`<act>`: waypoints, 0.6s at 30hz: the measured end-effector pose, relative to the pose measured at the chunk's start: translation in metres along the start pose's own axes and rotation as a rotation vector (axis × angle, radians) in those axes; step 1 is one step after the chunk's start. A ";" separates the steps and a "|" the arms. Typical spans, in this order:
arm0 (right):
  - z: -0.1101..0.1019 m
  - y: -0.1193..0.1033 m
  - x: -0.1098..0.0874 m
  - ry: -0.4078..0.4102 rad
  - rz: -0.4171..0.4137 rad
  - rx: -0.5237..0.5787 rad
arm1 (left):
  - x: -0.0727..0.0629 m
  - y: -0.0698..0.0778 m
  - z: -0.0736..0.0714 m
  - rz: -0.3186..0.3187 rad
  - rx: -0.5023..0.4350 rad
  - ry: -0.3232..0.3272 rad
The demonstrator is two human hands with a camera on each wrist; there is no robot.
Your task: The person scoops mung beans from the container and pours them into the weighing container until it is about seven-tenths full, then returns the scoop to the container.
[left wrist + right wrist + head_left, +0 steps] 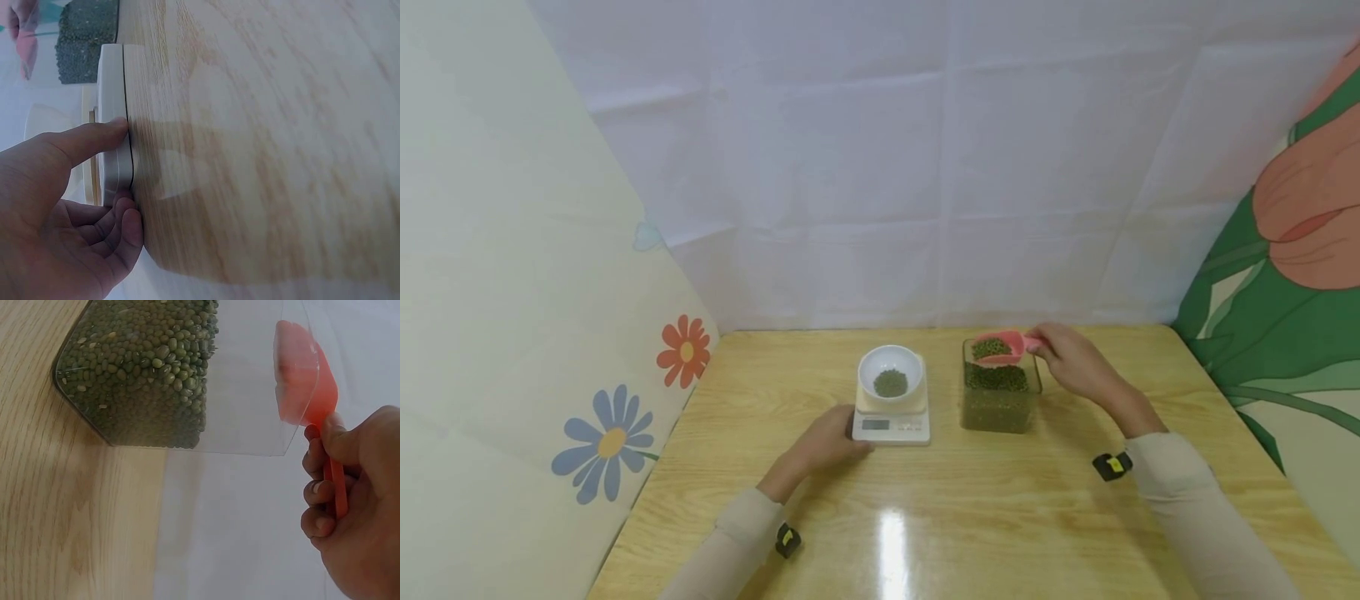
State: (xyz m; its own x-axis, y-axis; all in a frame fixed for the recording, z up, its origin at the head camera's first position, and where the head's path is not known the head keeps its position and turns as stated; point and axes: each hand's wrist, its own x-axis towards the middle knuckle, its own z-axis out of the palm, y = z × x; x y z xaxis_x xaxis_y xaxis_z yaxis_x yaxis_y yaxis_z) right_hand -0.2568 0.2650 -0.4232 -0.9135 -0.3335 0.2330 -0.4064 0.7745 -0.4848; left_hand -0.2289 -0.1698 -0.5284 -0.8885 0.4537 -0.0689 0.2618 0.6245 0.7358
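Observation:
My right hand (1075,360) grips the handle of a pink scoop (317,387) over a clear square container (1000,408). The scoop holds a heap of mung beans (992,348), and more mung beans (144,369) partly fill the container below. To the left stands a white kitchen scale (891,429); its display is too small to read. On it sits a white bowl (891,357) with a small amount of green beans in the bottom. My left hand (831,437) holds the scale's near left corner, thumb (103,139) along the front edge and fingers curled at the side.
Everything stands on a wood-grain table (970,517). A white cloth backdrop (850,208) rises at its far edge. Flower-printed panels (490,292) flank the table on the left and right. Each sleeve carries a small black device near the wrist.

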 end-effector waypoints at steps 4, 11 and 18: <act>-0.002 -0.003 0.001 0.008 -0.010 0.000 | 0.000 0.000 0.000 -0.001 -0.010 -0.002; -0.002 -0.010 0.005 0.017 -0.015 0.016 | 0.002 -0.003 0.001 0.002 -0.003 0.000; 0.001 -0.017 0.011 0.025 -0.030 0.026 | 0.002 -0.003 0.002 -0.004 0.000 0.008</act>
State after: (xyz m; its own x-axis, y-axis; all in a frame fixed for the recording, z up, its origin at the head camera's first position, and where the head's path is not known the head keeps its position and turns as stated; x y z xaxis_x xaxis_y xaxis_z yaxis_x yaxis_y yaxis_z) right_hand -0.2602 0.2473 -0.4134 -0.9002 -0.3425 0.2689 -0.4344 0.7499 -0.4990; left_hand -0.2305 -0.1692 -0.5319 -0.8926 0.4460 -0.0660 0.2584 0.6259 0.7359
